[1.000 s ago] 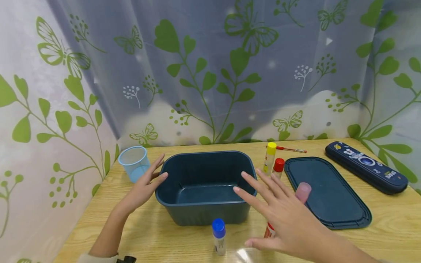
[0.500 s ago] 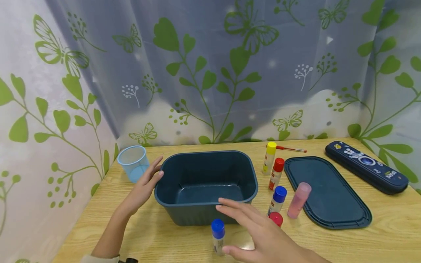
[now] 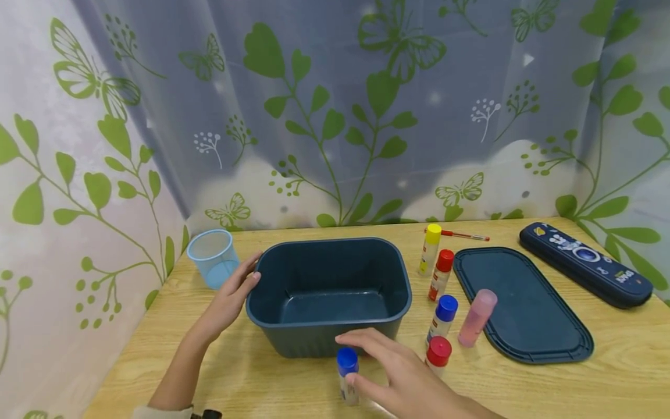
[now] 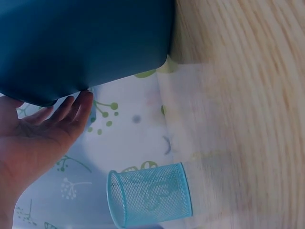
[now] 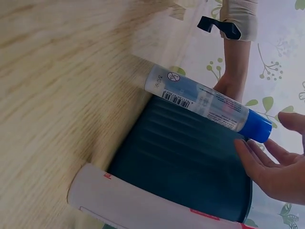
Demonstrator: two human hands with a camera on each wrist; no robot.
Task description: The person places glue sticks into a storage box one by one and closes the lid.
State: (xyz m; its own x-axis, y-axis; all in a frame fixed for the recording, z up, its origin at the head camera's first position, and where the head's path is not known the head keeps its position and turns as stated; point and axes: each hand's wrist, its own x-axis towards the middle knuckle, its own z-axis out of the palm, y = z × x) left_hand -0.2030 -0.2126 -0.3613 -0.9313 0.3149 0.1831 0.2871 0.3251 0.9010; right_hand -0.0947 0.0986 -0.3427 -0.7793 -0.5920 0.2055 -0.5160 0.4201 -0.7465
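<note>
Although my right hand (image 3: 403,378) has its fingers spread loosely about the nearest blue-capped glue stick (image 3: 347,375), I judge it only touching the cap, not yet gripping; the stick stands upright on the table (image 3: 602,378), just in front of the dark blue bin (image 3: 328,291). The bin is empty, so by my reckoning the sorting has barely begun. Just to the right stand a red-capped stick (image 3: 437,354), another blue-capped one (image 3: 442,317), a pink one (image 3: 476,317), then a red (image 3: 441,274) and a yellow (image 3: 430,249) farther back, all outside the bin. My left hand (image 3: 230,299) rests flat, fingers straight, against the bin's left wall, near the mesh cup (image 3: 211,259). In the right wrist view the stick's label shows a barcode, its print too small to read. The pencil case (image 3: 585,263) carries writing I cannot make out.
</note>
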